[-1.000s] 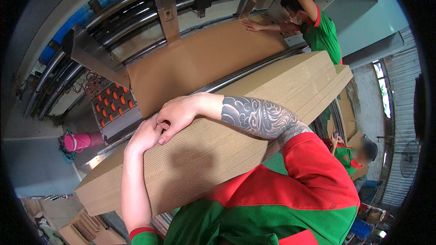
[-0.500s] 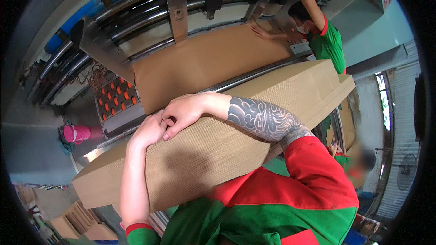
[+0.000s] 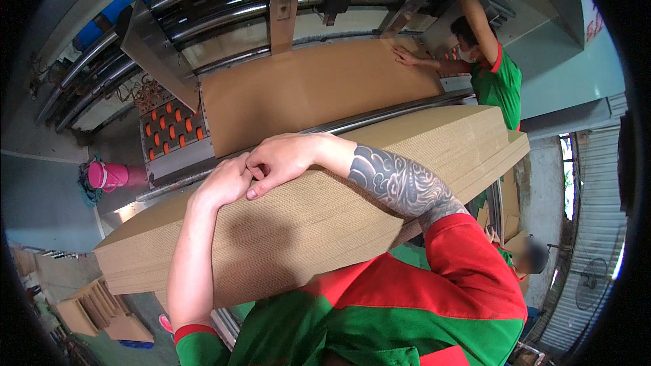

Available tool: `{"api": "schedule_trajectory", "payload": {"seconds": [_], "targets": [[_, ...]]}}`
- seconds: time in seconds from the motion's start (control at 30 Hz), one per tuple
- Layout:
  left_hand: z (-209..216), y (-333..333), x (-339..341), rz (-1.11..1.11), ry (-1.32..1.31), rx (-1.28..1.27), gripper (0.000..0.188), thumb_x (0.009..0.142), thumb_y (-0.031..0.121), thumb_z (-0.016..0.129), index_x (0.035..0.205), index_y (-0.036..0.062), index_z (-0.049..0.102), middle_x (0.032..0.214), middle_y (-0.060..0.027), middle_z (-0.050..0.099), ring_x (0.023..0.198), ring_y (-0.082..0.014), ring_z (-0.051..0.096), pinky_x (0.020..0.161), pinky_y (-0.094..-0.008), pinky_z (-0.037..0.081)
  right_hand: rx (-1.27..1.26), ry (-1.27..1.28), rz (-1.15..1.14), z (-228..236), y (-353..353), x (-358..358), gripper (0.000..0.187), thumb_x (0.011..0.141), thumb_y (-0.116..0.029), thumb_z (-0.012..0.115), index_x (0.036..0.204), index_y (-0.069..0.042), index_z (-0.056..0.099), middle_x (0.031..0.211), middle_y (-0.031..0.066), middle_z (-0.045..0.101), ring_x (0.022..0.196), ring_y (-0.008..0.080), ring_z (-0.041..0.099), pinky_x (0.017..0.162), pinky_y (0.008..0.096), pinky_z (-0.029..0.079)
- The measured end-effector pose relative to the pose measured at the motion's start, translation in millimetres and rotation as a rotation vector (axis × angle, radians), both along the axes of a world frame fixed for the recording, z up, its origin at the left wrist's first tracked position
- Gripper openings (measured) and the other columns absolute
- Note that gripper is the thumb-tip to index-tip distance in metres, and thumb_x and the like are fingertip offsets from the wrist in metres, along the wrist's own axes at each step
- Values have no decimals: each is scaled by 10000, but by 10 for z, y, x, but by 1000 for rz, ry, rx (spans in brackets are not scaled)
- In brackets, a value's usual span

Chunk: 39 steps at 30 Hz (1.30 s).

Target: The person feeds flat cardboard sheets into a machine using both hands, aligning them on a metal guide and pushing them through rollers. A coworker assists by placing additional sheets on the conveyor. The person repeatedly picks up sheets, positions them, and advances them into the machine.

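Observation:
A thick stack of brown corrugated cardboard sheets [image 3: 325, 230] lies across in front of me, its fluted edges facing me. Both my forearms rest over it. On the far upper edge of the stack, my left hand [image 3: 225, 181] meets my right hand [image 3: 281, 160]. The right one, at the end of a tattooed forearm, lies partly over the left one's fingers, its own fingers curled round them. Most of the left fingers are hidden there. No tool or sheet shows in either hand.
Beyond the stack, a brown cardboard sheet [image 3: 305, 91] lies in a machine with metal rollers [image 3: 230, 17] and orange wheels [image 3: 169, 129]. A co-worker [image 3: 496, 85] at the far right lays one hand on it. A pink bucket [image 3: 108, 175] stands left; another person [image 3: 525, 257] is lower right.
The view has shifted slightly. My hands stay together on the stack, and the co-worker still has one hand on the sheet and the other arm raised.

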<state>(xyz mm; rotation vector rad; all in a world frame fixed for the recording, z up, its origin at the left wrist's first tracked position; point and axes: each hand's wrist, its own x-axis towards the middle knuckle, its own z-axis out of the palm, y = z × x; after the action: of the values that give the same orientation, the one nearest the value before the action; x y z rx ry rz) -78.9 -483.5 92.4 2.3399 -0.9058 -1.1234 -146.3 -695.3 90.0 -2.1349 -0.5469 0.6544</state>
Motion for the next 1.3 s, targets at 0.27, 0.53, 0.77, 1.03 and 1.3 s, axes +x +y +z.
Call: {"api": "schedule_trajectory", "payload": {"seconds": [0.27,0.53,0.77,1.03,1.3], "targets": [[57,47,-1,-7,8,0,365,1127,220,463,1341,20,682,1362,-257,738,1312,-449,682,1116,-521,530,-24,1,0,39,67,17,740,909,-795,751,854,-59,693,878,157,758,859,371,736,767,492,561],[103,89,11,-7,15,-11,366,1129,222,463,1342,21,682,1367,-252,737,1308,-446,685,1113,-519,531,-5,-3,2,7,118,50,749,907,-798,746,830,-55,690,861,163,764,850,375,741,773,504,563],[58,152,48,5,38,33,365,1128,242,472,1326,14,678,1348,-265,740,1297,-460,683,1103,-530,531,-6,-19,-6,8,167,59,765,904,-814,738,827,-54,688,859,159,765,846,377,739,771,507,560],[-43,235,111,1,-17,-1,401,1085,268,564,1405,59,683,1292,-208,789,1232,-410,742,1064,-473,555,-26,-21,2,70,222,78,745,916,-806,726,918,-61,744,914,160,792,901,390,758,805,510,567],[44,236,127,53,-206,-91,355,1086,164,575,1389,25,695,1265,-240,783,1228,-429,737,1070,-498,560,-191,-256,-27,312,337,-119,777,930,-783,699,1276,-94,800,1114,222,814,1100,454,762,963,544,597]]}}
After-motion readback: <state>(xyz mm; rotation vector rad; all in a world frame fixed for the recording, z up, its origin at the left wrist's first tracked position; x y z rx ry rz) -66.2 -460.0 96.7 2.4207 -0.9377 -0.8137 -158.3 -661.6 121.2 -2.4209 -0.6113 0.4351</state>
